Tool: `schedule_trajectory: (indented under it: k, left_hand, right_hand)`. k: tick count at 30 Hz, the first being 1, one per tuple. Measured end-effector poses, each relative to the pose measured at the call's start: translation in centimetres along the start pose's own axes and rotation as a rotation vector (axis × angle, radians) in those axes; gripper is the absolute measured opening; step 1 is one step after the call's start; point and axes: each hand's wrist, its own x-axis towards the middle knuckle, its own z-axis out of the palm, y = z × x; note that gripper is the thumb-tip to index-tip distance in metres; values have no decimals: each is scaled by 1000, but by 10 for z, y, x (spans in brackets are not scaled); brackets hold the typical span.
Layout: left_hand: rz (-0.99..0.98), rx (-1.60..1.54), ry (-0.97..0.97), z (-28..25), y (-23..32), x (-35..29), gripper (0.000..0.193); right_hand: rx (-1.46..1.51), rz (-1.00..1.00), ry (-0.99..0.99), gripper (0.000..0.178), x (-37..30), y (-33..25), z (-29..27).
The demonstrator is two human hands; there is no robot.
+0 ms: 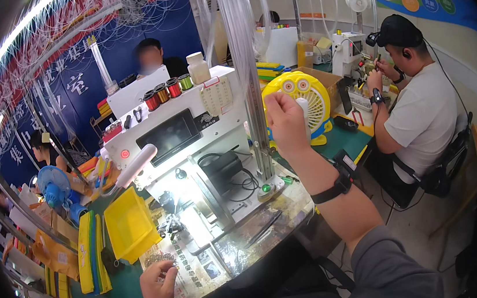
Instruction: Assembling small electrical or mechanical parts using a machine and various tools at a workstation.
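My right hand (287,122) is raised at chest height beside the clear tubes, in front of a yellow fan (298,105) with two round eyes. Its fingers are pinched together; whatever they hold is too fine to make out. Low on the left, my left hand (158,282) rests at the bench edge with thumb and fingers curled together, the contents hidden. Just beyond it lies a small heap of fine pieces (160,259) on a printed sheet (189,279). A white bench machine (227,100) with a dark screen (170,136) stands ahead, its work area brightly lit.
Left of the machine are a yellow tray (127,227), stacked yellow and blue strips (90,252) and a small blue fan (54,183). Wire spools (173,88) line the machine top. Tweezers (265,227) lie on the bench. A co-worker (421,112) sits at the right.
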Motion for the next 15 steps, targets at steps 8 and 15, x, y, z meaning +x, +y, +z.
schedule_trajectory:
  k: [8,15]
  left_hand:
    - [-27,-18,-37,6,-3,-2,16]
    - [-15,-33,-36,0,-1,-8,15]
  right_hand:
    - [-423,-323,89,21,24,-14,27]
    - [212,59,-65,10,-17,-26,8]
